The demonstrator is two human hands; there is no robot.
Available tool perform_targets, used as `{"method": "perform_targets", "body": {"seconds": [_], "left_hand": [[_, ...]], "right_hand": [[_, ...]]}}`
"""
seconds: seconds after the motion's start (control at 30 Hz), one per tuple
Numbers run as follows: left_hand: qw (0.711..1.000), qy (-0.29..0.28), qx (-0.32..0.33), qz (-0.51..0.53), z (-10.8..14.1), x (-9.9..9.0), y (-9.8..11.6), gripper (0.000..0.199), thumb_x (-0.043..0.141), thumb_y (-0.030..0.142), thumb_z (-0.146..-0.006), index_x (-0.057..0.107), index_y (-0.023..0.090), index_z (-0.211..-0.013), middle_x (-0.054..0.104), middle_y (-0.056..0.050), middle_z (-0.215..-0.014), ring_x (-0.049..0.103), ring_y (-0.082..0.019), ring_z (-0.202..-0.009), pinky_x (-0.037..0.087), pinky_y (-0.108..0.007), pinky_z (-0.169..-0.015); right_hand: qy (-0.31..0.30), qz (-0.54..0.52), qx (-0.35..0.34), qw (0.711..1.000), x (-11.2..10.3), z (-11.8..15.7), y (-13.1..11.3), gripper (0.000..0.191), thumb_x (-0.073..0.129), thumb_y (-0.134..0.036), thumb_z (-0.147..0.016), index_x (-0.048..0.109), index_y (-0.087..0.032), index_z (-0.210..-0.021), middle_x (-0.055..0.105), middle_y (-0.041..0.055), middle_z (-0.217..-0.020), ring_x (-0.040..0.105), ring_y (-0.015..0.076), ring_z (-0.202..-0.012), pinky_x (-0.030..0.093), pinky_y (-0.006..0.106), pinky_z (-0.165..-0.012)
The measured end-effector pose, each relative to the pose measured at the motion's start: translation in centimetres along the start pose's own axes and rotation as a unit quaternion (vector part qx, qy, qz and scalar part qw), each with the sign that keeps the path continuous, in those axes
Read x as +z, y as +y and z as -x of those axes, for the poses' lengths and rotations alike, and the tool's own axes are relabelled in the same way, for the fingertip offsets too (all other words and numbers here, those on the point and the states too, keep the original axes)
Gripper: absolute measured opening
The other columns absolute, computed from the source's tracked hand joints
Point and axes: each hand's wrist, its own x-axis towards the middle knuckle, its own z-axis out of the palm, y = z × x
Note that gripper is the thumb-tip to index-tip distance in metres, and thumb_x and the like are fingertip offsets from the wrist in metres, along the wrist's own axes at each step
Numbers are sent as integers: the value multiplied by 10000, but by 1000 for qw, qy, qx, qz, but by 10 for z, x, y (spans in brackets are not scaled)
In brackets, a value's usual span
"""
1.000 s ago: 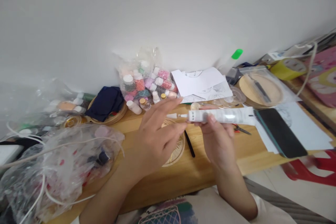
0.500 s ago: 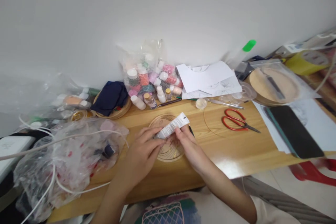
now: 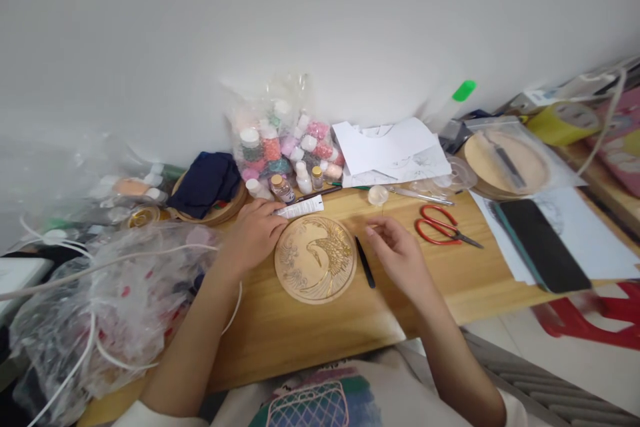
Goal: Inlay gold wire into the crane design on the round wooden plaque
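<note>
On the table, a round wooden disc carries a bird-like design of raised lines, partly gold. Just behind it, a white squeeze tube with printed text lies at a slant. My left hand is closed around the tube's left end, which its fingers hide. Right of the disc, my right hand has curled fingers, thumb near index. A short bit of thin wire shows at its fingertips; the rest is hidden. Black tweezers lie between the disc and my right hand.
Red-handled scissors and a phone lie to the right. Behind are small bottles, a bag of colored jars, a small clear cup and papers. Crumpled plastic and white cables crowd the left.
The tube has moved from above the disc to the table behind it. My right hand has let go of the tube and moved right to the thin wire, uncovering the disc and tweezers.
</note>
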Motion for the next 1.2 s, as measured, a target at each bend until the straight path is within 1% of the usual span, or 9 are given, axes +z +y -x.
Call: {"method": "perform_targets", "body": {"seconds": [0.1,0.27,0.4,0.57,0.7,0.8,0.93,1.03,1.2], "left_hand": [[1000,4,-6,-3,3,3,-5,263,519,242,-924,727,219,-764,729,-94,-1053,619,-283,-991,535,-488,-812],[999,29,-23,3,9,5,-5,230,518,235,-937,723,200,-840,714,-107,-1111,639,-287,-1017,535,-513,-851],[997,72,-22,18,13,-1,6,220,508,259,-966,713,199,-909,697,-73,-1157,644,-241,-1030,533,-452,-905],[989,136,2,56,11,-13,30,140,562,202,-943,691,241,-979,715,-51,-1083,667,-210,-968,565,-412,-839],[986,151,16,73,7,-26,48,144,573,148,-930,682,218,-992,725,-61,-1043,668,-203,-946,568,-397,-825],[984,159,23,79,7,-32,58,141,574,125,-926,670,197,-998,722,-61,-1052,661,-193,-956,562,-383,-839],[984,155,28,87,9,-33,66,145,555,115,-933,662,179,-1008,714,-66,-1079,651,-198,-990,554,-389,-860],[984,150,23,92,10,-31,70,163,541,102,-940,653,181,-1030,711,-58,-1090,640,-191,-1013,546,-384,-883],[986,144,25,76,8,-31,74,197,524,86,-942,645,203,-1043,719,-43,-1092,647,-195,-1015,545,-388,-893]], "right_hand": [[-24,143,-4,989,-10,2,5,214,556,-347,-842,642,-170,-926,692,48,-761,609,168,-656,450,304,-634],[-107,297,-4,949,-10,11,0,330,559,-167,-834,588,-132,-1160,695,68,-828,631,190,-737,431,295,-678],[-145,352,-11,925,-7,14,-11,389,534,-137,-851,527,-102,-1239,682,89,-871,624,204,-744,394,288,-654],[-156,396,-5,905,-2,13,-21,300,515,-141,-867,544,-112,-1163,686,121,-930,635,223,-787,356,283,-640],[-150,423,11,893,2,14,-22,312,461,-79,-859,536,-120,-1159,689,159,-1059,662,259,-907,352,293,-653],[-133,447,25,884,2,16,-19,352,462,-49,-813,541,-134,-1146,704,156,-1020,669,260,-858,326,292,-621],[-83,437,18,895,-1,16,-9,297,513,-113,-784,554,-160,-1074,690,85,-813,624,218,-687,292,280,-578],[-58,380,-3,923,-6,17,0,304,546,-147,-750,554,-172,-1053,636,26,-727,570,182,-609,305,271,-558],[-35,114,-92,989,-18,19,11,299,565,-175,-754,603,-208,-1049,618,-7,-768,587,145,-675,462,281,-662]]}}
